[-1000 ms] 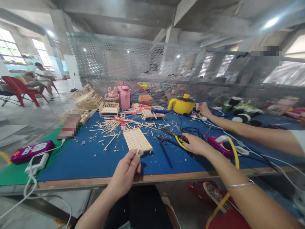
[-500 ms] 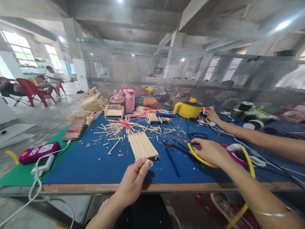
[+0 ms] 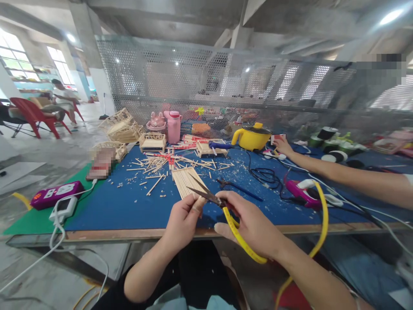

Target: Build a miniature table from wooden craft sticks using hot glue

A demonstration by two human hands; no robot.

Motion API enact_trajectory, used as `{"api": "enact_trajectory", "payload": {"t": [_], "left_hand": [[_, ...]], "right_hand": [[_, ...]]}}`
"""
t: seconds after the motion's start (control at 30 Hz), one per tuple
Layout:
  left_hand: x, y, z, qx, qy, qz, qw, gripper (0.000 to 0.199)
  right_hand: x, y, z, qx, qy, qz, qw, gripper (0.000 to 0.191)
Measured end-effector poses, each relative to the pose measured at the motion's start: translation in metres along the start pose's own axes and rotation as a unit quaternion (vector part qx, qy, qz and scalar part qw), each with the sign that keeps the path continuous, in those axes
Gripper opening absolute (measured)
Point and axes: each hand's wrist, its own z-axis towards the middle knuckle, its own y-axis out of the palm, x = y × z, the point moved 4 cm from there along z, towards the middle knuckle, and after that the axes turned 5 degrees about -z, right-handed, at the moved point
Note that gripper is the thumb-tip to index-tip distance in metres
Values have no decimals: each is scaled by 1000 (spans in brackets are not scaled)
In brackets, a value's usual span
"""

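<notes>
My left hand (image 3: pixel 183 215) is closed in a pinch in front of me; what its fingertips hold is too small and covered to make out. In my right hand (image 3: pixel 248 217) are scissors (image 3: pixel 208 194) with yellow handles, their blades parted and reaching across the left fingertips. Just beyond my hands lies a small slatted panel of wooden sticks (image 3: pixel 185 181), partly covered by the blades and my left hand. Pliers with blue handles (image 3: pixel 241 188) rest on the mat right of it.
Loose sticks (image 3: pixel 155 163) and offcuts lie scattered behind the panel. Small stick-built beds (image 3: pixel 152 142), a pink bottle (image 3: pixel 174 128), a glue gun (image 3: pixel 219 145) and a yellow pot (image 3: pixel 254 137) stand farther back. At right are a purple power strip (image 3: pixel 301 193), cables and another person's hand (image 3: pixel 282 145).
My right hand has lifted the scissors from the table and brought them left to my left hand, which stays pinched. The view has tilted slightly.
</notes>
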Motion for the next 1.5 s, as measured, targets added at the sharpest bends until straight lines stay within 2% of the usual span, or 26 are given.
{"api": "enact_trajectory", "payload": {"t": [0.1,0.23,0.43,0.57,0.73,0.83,0.97,1.03,1.17,1.37,1.5], "left_hand": [[1,-4,-3,33,33,49,998,35],[3,-5,-5,43,63,86,993,32],[9,-3,-7,36,113,67,991,28],[8,-3,-8,41,115,53,991,21],[10,-4,-10,46,129,85,987,21],[13,-4,-12,60,142,117,981,21],[18,-2,-12,75,167,159,970,20],[21,-2,-12,81,175,182,964,20],[24,-4,-13,93,174,201,960,19],[20,-3,-16,82,184,240,950,21],[18,-1,-19,108,240,284,922,22]], "right_hand": [[-1,4,-1,9,-12,-38,999,52],[-1,4,-1,17,-12,-69,997,53],[-1,5,0,-8,-36,-85,996,60],[1,8,-2,-13,-37,-68,997,61],[-2,11,-4,-15,-47,-15,999,52],[-1,13,-4,16,-9,-26,999,53],[9,19,-6,70,109,-19,991,67],[12,22,-7,84,143,1,986,68],[13,21,-9,118,176,-8,977,58],[12,20,-9,72,136,-91,984,41],[8,23,-9,62,107,-97,988,33]]}}
